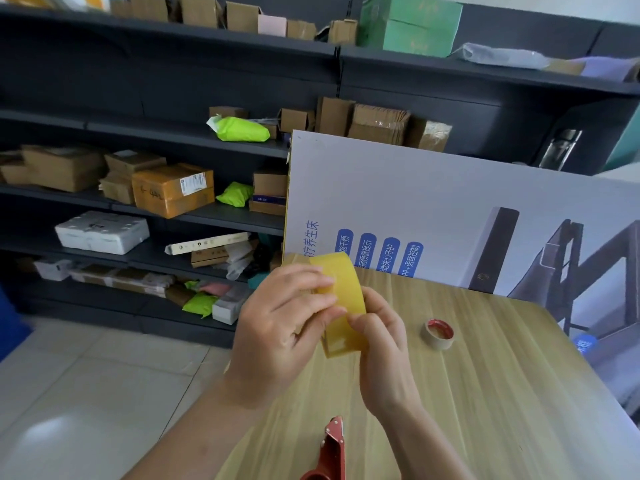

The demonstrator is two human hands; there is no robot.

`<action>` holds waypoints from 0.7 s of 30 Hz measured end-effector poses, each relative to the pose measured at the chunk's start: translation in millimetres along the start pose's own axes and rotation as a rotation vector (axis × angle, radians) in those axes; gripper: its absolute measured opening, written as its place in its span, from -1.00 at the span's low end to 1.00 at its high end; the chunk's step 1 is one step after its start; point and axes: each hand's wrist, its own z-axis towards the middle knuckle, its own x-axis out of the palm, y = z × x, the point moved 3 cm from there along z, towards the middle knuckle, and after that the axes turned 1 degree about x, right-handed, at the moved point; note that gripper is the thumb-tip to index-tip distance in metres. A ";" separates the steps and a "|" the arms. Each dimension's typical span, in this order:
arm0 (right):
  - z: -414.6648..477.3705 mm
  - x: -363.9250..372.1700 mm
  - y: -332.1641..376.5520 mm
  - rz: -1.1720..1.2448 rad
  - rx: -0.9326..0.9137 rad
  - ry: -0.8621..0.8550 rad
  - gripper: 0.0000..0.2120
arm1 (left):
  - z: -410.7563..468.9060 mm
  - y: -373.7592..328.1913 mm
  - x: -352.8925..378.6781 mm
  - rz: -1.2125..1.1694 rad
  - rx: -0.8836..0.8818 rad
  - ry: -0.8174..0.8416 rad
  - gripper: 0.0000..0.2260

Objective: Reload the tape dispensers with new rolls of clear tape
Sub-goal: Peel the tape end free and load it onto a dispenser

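We held the tape roll (343,303) up in both hands above the near left part of the table (485,393), its yellowish band facing us. Our left hand (284,327) curled over the roll's left side, fingers close together with their tips pressed on the band. Our right hand (381,344) gripped the lower right edge, thumb on the band and fingers wrapped behind. Perhaps a fingertip was working at the loose end of the tape, but the glossy surface made that hard to tell.

The red dispenser (329,452) lay on the table just below our wrists, near the front edge. The bottom of the frame cut it off, so only its toothed end and part of the body showed. An empty core (439,334), red inside, sat to the right of our hands, well apart from them, with bare wood all around it.

A big printed board (450,209) stood along the table's far edge. To the left the table ended and the tiled floor (86,393) lay open up to the dark shelves (138,133) of parcels. Our hands hid the roll's middle hole.
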 end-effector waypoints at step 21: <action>21.2 11.9 22.9 -0.005 -0.093 -0.072 -0.75 | 40.5 22.4 -7.7 0.131 0.011 0.052 -0.61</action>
